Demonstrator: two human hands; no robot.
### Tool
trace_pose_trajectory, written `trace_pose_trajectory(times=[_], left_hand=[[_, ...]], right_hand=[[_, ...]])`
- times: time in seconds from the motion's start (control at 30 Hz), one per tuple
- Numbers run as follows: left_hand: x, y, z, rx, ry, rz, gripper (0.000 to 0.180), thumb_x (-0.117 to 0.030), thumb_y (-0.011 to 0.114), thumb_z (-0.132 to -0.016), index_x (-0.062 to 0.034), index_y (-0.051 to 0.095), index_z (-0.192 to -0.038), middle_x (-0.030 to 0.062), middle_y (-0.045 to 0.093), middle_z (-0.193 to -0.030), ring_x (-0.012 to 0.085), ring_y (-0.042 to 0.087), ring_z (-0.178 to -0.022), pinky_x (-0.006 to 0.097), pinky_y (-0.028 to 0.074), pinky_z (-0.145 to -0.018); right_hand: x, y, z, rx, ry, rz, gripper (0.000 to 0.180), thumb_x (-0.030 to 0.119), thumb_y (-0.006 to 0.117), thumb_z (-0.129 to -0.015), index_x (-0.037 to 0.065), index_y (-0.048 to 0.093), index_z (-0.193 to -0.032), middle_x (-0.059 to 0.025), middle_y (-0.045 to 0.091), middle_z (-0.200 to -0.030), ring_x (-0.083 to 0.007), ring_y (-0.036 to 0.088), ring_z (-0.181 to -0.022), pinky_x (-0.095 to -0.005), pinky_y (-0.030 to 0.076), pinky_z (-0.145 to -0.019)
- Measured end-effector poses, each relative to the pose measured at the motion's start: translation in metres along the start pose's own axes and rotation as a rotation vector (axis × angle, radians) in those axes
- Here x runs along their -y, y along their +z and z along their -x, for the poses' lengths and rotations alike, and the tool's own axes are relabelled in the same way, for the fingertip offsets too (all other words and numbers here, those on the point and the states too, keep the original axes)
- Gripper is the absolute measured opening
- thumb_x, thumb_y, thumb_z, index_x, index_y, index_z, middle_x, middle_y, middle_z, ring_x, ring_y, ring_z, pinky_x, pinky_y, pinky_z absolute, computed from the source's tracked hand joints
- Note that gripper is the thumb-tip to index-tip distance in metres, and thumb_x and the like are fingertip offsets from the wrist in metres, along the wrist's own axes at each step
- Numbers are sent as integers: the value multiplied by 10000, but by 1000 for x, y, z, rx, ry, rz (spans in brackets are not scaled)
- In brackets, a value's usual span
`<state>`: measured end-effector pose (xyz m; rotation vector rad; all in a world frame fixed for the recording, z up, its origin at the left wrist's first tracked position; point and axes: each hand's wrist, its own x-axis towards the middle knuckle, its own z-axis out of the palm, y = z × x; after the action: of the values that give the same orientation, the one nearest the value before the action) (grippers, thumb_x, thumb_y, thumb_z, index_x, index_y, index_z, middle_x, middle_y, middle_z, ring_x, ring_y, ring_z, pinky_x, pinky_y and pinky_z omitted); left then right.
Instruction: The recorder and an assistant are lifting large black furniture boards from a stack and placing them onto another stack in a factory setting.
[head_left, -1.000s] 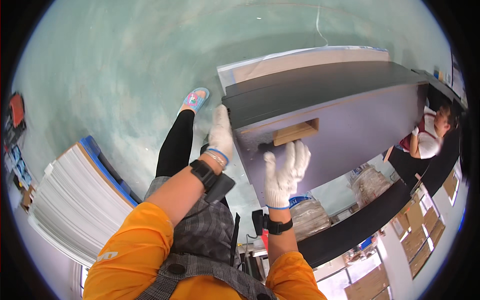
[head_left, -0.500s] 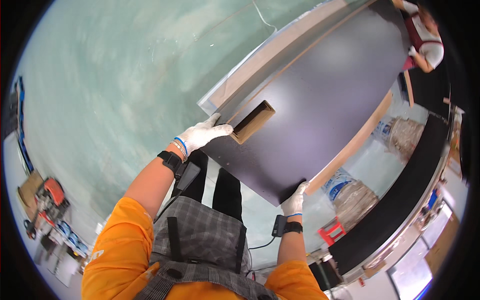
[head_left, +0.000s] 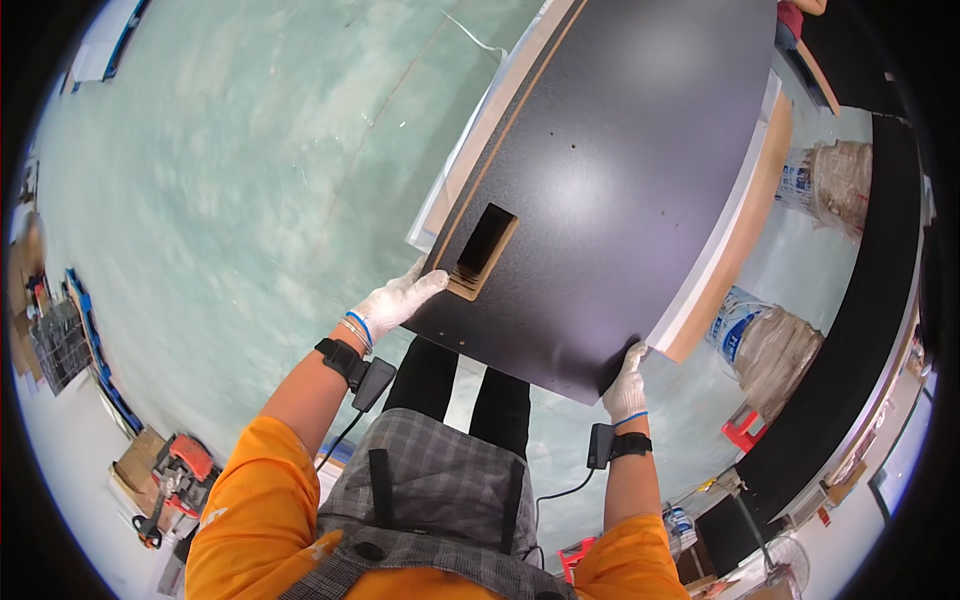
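Note:
A large dark grey panel [head_left: 610, 200] stretches away from me over pale wooden boards. Near its left corner is a rectangular cutout [head_left: 487, 240] with bare wood edges. My left hand [head_left: 398, 300], in a white knit glove, is closed on the near left corner, thumb on top beside the cutout. At the near right corner my gloved right hand [head_left: 626, 385] grips the panel's edge, thumb up along the side. The fingers under the panel are hidden on both sides. Wood-toned boards with white edges [head_left: 725, 240] show beneath the panel on its left and right.
Wrapped, bucket-like bundles [head_left: 775, 350] stand on the floor to the right, beside a long black surface [head_left: 850, 330]. A red stool [head_left: 742, 430] is near them. Part of another person [head_left: 790, 22] shows at the far right. A red-and-black machine [head_left: 185, 470] stands lower left.
My view has turned, so the panel points more straight ahead. The panel has shifted left over the boards, covering more on that side. Both hands keep their hold; the other person is mostly out of view.

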<state>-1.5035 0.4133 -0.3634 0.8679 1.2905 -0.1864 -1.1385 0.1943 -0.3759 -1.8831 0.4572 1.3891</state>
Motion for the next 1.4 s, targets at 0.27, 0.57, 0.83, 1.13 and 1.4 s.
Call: trace_pose_trajectory(times=[0.27,0.57,0.83,1.13,1.4], left_hand=[[-18,-1,7,-13,-72,-273,1068,-732,529,-842,-1,193,-1544,256,461,-1451,357,386,-1400,371,308,-1137],[-19,6,11,-10,-22,-63,1023,-594,604,-881,68,165,-1526,198,467,-1469,254,407,-1392,304,283,-1144],[-33,27,30,-205,-37,-270,972,-628,578,-877,55,274,-1498,238,458,-1459,303,399,-1395,339,315,-1129],[18,85,88,-790,-31,-491,963,-595,587,-858,20,240,-1513,295,382,-1484,412,426,-1345,421,369,-1095],[54,148,178,-751,-45,-464,915,-564,556,-892,29,235,-1510,297,407,-1467,410,420,-1353,408,370,-1098]], right_hand=[[-11,-33,-9,1,-552,1392,814,280,523,-994,103,-90,-1499,-291,639,-1131,-419,641,-1021,-457,496,-914],[-16,-36,-15,25,-489,1374,796,101,449,-999,195,-145,-1522,-327,640,-1069,-468,638,-992,-495,504,-858],[18,-15,12,67,-132,992,730,546,229,-947,27,205,-1460,-345,628,-1080,-455,602,-1077,-488,438,-946],[-7,-130,9,426,-136,715,533,485,341,-1007,35,550,-1200,-155,583,-1092,-285,546,-1043,-361,435,-925],[-55,-390,-44,323,200,342,204,322,391,-996,147,491,-1033,-57,548,-876,-230,527,-854,-354,449,-732]])
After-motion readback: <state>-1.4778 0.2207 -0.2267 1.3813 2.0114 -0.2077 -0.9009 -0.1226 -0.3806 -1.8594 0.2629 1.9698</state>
